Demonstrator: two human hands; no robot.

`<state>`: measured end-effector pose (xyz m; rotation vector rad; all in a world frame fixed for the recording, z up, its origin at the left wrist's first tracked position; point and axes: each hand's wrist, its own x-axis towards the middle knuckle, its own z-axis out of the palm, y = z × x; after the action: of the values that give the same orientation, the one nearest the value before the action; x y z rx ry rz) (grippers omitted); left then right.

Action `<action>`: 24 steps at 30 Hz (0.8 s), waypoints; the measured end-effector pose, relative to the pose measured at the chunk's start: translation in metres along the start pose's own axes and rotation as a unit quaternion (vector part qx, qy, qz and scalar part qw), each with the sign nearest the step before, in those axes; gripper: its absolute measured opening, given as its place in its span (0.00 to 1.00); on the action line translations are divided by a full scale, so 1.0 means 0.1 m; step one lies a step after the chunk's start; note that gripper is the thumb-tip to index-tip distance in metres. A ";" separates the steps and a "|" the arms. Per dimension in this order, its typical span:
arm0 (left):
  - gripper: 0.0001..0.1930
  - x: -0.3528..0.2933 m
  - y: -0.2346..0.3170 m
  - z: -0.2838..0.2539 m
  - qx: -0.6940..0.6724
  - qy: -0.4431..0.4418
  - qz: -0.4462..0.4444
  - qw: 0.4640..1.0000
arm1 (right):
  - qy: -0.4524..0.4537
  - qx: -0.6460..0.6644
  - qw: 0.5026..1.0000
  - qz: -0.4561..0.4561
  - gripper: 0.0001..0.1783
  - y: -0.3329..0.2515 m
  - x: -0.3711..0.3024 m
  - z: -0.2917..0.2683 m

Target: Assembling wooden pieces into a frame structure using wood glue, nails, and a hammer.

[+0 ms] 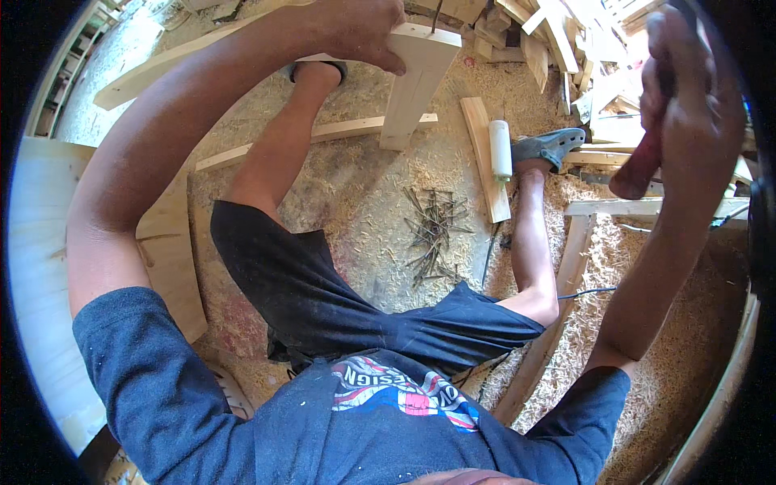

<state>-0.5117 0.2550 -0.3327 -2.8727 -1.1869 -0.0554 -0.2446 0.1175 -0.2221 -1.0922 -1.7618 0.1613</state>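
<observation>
My left hand (360, 32) is closed on the top end of a pale wooden board (420, 77), with the thumb pressed against its side. The board stands on end on the floor. A thin nail (437, 16) sticks up from its top edge, just right of the hand. A long curved wooden piece (170, 61) runs left from the same place, partly behind my forearm. Raised at the upper right, my right hand (687, 97) is wrapped round the dark red handle (638, 170) of what looks like a hammer; its head cannot be made out at the dark rim.
Between my legs lies a heap of nails (436, 230) on the sawdust. A white bottle (500, 149) rests by a short curved board (481, 145). A curved slat (356, 128) lies behind the upright board. Wood offcuts (537, 48) pile up at the far right.
</observation>
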 end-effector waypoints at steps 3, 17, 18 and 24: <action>0.26 -0.16 -0.10 0.14 -0.104 0.011 -0.050 0.993 | -0.112 -0.212 0.966 -0.093 0.31 -0.18 -0.12 0.46; 0.33 -0.08 0.04 -0.10 -0.012 -0.010 0.032 0.999 | -0.172 -0.267 0.928 -0.193 0.23 0.22 -0.37 0.40; 0.33 -0.16 0.00 -0.06 -0.011 -0.016 0.020 1.000 | -0.164 -0.294 0.933 -0.124 0.25 -0.19 -0.39 0.53; 0.34 -0.03 0.01 -0.04 0.031 0.025 0.080 0.996 | -0.076 -0.434 0.898 -0.024 0.24 0.56 -0.04 -0.72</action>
<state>-0.5132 0.2519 -0.3290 -2.8826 -0.9299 -0.0860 -0.1538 0.1208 -0.2220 -1.6838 -2.0461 -0.6541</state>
